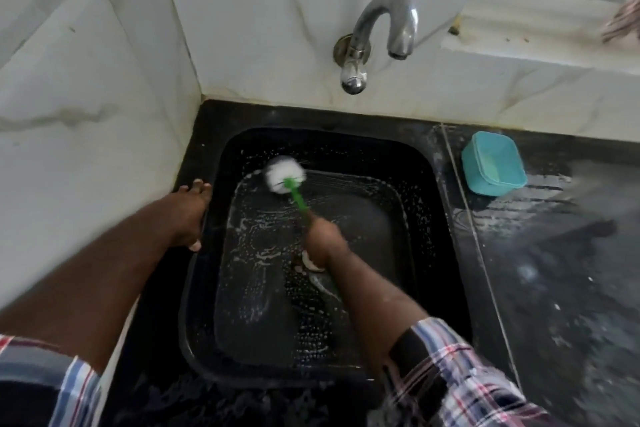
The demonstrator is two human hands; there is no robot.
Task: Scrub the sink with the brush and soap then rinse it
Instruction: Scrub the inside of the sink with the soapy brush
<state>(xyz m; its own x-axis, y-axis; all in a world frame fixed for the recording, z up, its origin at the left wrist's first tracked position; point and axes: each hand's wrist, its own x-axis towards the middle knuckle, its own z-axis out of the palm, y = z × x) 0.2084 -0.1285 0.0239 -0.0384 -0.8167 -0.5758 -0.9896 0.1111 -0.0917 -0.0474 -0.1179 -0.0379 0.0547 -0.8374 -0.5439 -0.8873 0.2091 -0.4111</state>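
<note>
A black rectangular sink (420,166) is set in a dark stone counter, its floor and walls streaked with white soap foam. My right hand (322,239) reaches into the basin and is closed around the green handle of a brush (285,175). The brush's white bristle head presses against the sink's far left corner. My left hand (188,215) rests flat on the sink's left rim, fingers spread, holding nothing. A chrome tap (381,35) juts from the wall above the sink; no water runs from it.
A teal plastic soap container (493,163) sits open on the wet counter to the right of the sink. White marble-look tiles form the back and left walls. A window ledge runs along the top right.
</note>
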